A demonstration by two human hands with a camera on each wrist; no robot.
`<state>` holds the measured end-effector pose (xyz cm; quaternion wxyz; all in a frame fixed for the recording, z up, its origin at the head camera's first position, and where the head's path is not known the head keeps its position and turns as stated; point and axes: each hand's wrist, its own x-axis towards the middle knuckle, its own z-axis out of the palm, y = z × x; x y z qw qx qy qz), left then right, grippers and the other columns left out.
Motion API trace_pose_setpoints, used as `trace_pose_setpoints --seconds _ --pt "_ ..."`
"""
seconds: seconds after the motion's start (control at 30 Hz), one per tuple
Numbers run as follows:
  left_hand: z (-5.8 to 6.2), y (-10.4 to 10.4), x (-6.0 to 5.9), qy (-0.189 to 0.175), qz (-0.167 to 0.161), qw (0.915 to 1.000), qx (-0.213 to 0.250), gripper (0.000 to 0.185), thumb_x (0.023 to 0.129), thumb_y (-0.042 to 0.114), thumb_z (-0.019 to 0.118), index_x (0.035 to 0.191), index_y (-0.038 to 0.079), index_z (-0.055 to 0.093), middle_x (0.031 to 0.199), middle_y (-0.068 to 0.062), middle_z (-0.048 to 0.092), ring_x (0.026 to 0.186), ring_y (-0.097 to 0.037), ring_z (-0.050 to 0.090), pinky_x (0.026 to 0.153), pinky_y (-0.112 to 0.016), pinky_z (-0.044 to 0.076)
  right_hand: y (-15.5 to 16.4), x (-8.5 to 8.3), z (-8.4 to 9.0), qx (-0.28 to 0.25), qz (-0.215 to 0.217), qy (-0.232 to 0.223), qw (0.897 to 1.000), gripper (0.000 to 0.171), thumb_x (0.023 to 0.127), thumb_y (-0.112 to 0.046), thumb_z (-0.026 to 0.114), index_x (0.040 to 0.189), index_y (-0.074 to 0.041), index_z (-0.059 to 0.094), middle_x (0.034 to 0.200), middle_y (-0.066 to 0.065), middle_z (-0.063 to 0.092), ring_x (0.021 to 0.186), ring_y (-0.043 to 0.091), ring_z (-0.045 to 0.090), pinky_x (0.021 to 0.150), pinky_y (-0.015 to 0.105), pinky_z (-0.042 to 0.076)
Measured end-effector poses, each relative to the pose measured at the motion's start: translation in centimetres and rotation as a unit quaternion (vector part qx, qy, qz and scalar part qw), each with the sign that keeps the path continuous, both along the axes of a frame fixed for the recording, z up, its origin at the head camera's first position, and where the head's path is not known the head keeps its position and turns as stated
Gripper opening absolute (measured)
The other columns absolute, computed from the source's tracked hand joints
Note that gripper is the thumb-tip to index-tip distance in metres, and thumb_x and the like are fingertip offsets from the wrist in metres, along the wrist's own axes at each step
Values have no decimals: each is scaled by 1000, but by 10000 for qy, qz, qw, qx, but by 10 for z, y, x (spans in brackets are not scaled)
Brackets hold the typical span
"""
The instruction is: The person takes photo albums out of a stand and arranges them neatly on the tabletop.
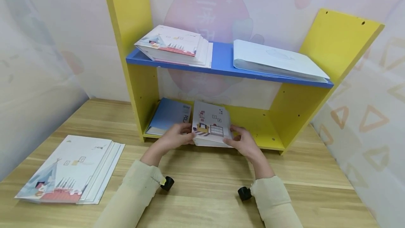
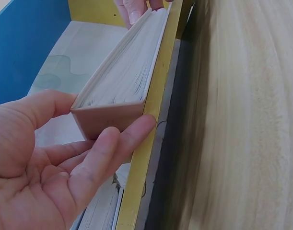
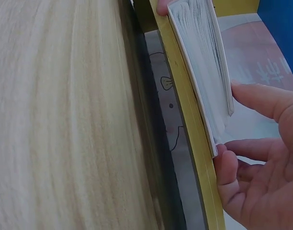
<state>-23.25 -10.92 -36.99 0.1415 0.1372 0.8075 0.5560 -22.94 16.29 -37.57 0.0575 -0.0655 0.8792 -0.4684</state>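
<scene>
A stack of illustrated booklets (image 1: pixel 211 124) lies on the yellow bottom board (image 1: pixel 262 129) of a small shelf, at its front edge. My left hand (image 1: pixel 186 134) pinches the stack's left front corner, thumb on top and fingers beneath. My right hand (image 1: pixel 235 137) pinches the right front corner the same way. In the left wrist view the stack (image 2: pixel 127 72) shows its page edges, with the left hand (image 2: pixel 96 122) round the near corner. The right wrist view shows the stack (image 3: pixel 204 72) on the yellow board edge (image 3: pixel 189 120), with the right hand (image 3: pixel 228 120) at its corner.
A blue folder (image 1: pixel 167 115) lies left of the stack on the bottom board. The blue upper shelf (image 1: pixel 223 62) carries another booklet stack (image 1: pixel 175 46) and a pale folder (image 1: pixel 278 61). More booklets (image 1: pixel 72 170) lie on the wooden table (image 1: pixel 205 185) at the left.
</scene>
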Motion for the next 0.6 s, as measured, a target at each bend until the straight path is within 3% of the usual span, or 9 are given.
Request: trace_pose_setpoints --seconds 0.2,0.3,0.43,0.6 --pt "-2 4 -1 53 -18 10000 -49 59 101 14 57 150 -7 32 140 -27 54 96 -23 71 92 -35 57 1 1 2 239 -11 154 9996 66 89 -17 73 145 4 45 145 24 46 87 24 52 63 27 46" --pt "-3 4 0 48 34 10000 -75 63 100 15 58 151 -7 30 141 -27 53 96 -23 71 92 -36 57 0 3 4 545 -132 219 9982 63 89 -20 73 142 4 50 145 25 48 108 35 55 85 42 52" --pt "-4 3 1 21 79 10000 -51 68 100 17 59 153 -8 25 146 -29 47 97 -24 71 93 -37 57 -2 5 9 898 -395 237 9949 59 89 -24 73 137 4 54 145 25 50 136 42 44 112 58 35" --pt "-5 2 0 38 96 9999 -61 70 100 20 60 153 -8 23 148 -30 44 100 -26 71 93 -38 57 -4 9 14 1160 -634 211 9910 59 89 -25 73 136 4 55 141 27 54 133 44 48 109 57 40"
